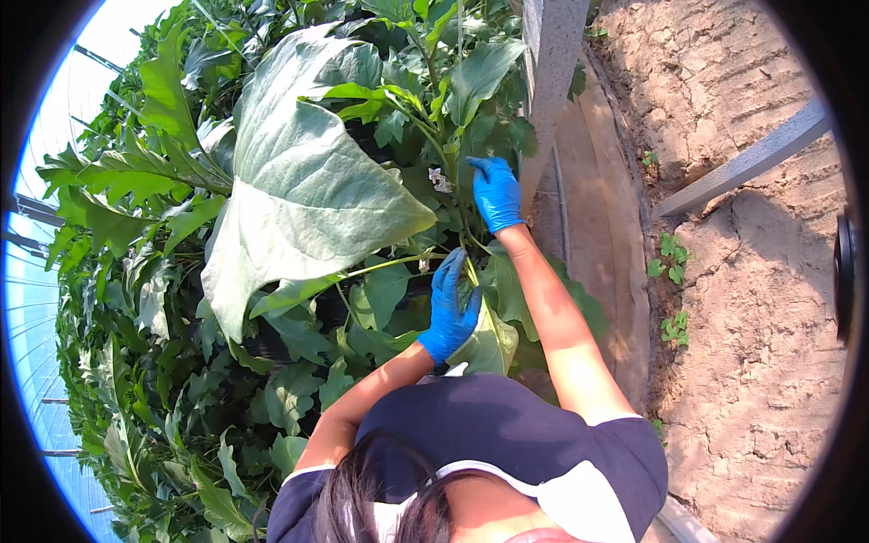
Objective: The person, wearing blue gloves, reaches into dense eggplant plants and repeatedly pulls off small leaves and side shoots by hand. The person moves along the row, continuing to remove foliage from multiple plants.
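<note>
My left hand (449, 309), in a blue disposable glove, is held among the leaves beside the plant's stem (464, 224). Its thumb stands apart from the raised fingers, and nothing shows between them. Higher up, my right hand (499, 193), gloved in the same blue, reaches in from the right with the index finger pointing left. The other fingers are curled out of sight, so I cannot tell whether they grip anything. Pale flowers (440, 180) hang just left of that hand. One very large, sunlit eggplant leaf (312, 183) spreads to the left of both hands.
A grey post (553, 88) rises right beside my right hand. Another slanted grey post (747, 159) stands over dry, cracked soil (753, 285). Dense eggplant foliage (136, 326) fills the left side, with plastic greenhouse sheeting (34, 326) beyond. A brown ground sheet (604, 224) borders the row.
</note>
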Demonstrator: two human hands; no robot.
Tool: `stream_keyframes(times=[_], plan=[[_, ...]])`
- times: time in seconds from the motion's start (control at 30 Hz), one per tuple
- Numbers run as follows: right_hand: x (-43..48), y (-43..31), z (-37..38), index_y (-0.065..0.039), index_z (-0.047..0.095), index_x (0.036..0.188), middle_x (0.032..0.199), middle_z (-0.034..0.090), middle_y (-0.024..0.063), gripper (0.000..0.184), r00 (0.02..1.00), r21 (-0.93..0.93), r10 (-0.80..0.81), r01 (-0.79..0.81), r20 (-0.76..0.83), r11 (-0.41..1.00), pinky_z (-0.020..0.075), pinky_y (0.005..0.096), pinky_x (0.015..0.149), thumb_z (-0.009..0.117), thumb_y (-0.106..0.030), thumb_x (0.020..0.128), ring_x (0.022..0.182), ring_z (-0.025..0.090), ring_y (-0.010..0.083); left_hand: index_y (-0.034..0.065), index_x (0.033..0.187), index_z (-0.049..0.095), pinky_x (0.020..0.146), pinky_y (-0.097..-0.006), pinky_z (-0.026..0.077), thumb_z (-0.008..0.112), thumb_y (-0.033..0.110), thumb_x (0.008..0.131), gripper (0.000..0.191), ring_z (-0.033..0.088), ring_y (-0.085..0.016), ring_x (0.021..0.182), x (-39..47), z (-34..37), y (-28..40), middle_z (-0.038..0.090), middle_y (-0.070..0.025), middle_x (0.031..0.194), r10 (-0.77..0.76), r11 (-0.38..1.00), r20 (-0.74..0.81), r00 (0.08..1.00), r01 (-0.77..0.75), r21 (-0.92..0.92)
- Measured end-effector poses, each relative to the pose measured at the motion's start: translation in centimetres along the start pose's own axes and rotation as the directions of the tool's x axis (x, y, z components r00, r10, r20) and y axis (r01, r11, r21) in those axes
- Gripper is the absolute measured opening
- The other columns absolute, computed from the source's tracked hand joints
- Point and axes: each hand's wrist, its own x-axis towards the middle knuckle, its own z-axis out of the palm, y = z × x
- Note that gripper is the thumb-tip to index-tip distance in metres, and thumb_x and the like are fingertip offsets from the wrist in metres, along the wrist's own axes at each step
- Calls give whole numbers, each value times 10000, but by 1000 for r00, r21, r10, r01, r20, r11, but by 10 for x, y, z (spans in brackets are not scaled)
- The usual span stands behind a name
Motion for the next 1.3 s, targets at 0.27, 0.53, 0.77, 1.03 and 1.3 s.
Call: stream_keyframes(times=[0.27, 0.53, 0.77, 1.03, 1.3], plan=[[87, 42, 61, -116, 619, 1075, 916, 642, 194, 306, 857, -319, 185, -25, 482, 947, 499, 474, 711, 638, -164, 773, 810, 614, 395, 28, 1394, 295, 974, -346, 356, 507, 161, 944, 515, 421, -222, 1159, 210, 47, -75, 401, -127, 1332, -672, 630, -342, 657, 264, -731], [4, 100, 88, -84, 631, 906, 845, 638, 144, 130, 980, -58, -196, 194, -29, 979, 496, 417, 591, 606, -141, 793, 729, 619, 344, 75, 1042, 588, 614, -233, 423, 580, 249, 923, 211, 492, -61, 713, 227, 34, -96, 586, 21, 865, -632, 506, -65, 772, 348, -789], [-36, 94, 67, -62, 621, 946, 863, 640, 110, 164, 938, 103, -246, 277, -242, 955, 507, 329, 598, 631, -10, 790, 694, 633, 227, 71, 845, 572, 583, -231, 421, 596, 275, 914, 217, 481, -55, 636, 230, 31, -104, 556, 26, 739, -558, 608, -39, 829, 376, -700], [68, 22, -1, -56, 686, 917, 793, 667, 149, 217, 999, -1, 0, 0, 37, 1000, 515, 324, 656, 690, -56, 700, 719, 664, 276, 82, 960, 586, 647, -250, 492, 570, 256, 923, 178, 558, -74, 695, 234, 37, -105, 596, 17, 811, -447, 601, 140, 884, 412, -684], [48, 23, 4, -7, 671, 871, 787, 677, 153, 213, 989, 299, -13, 57, -148, 953, 505, 313, 628, 724, -177, 754, 707, 668, 240, 49, 1067, 642, 724, -259, 508, 527, 372, 936, 367, 599, -92, 756, 228, 32, -90, 640, -4, 838, -474, 521, 279, 835, 522, -675]])
